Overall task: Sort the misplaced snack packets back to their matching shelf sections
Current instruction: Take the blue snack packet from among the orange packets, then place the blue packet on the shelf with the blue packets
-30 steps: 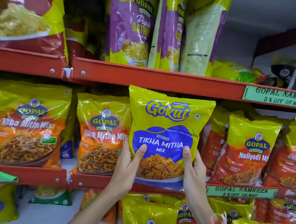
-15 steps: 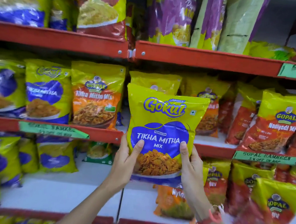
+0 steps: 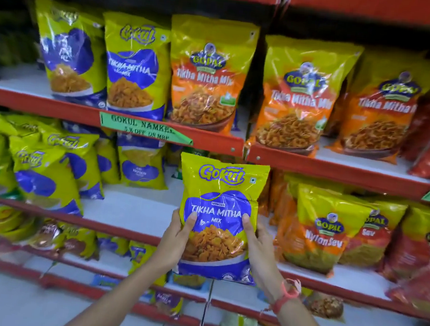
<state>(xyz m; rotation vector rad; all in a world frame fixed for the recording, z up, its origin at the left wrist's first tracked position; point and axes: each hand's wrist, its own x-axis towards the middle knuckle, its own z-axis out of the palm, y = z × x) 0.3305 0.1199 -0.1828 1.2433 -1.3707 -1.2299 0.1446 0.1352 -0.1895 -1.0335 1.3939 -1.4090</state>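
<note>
I hold a yellow and blue Gokul Tikha Mitha Mix packet (image 3: 221, 190) upright in front of the shelves. My left hand (image 3: 175, 241) grips its lower left side and my right hand (image 3: 261, 250) its lower right side, thumbs on the front. Matching Gokul Tikha Mitha Mix packets (image 3: 135, 66) stand on the shelf above, to the left, over a green Gokul Namkeen label (image 3: 143, 128). Orange Gopal Tikha Mitha Mix packets (image 3: 207, 77) stand right beside them.
Red shelf edges (image 3: 340, 172) run across at several heights. More Gokul packets (image 3: 45, 171) fill the left middle shelf, with a bare white patch (image 3: 135, 207) beside them. Gopal Nylon Sev packets (image 3: 326, 227) and red packets crowd the right.
The packet and both hands have come away from the Gopal shelf and sit lower in view. The view has swung left and down, and the Gokul section now shows.
</note>
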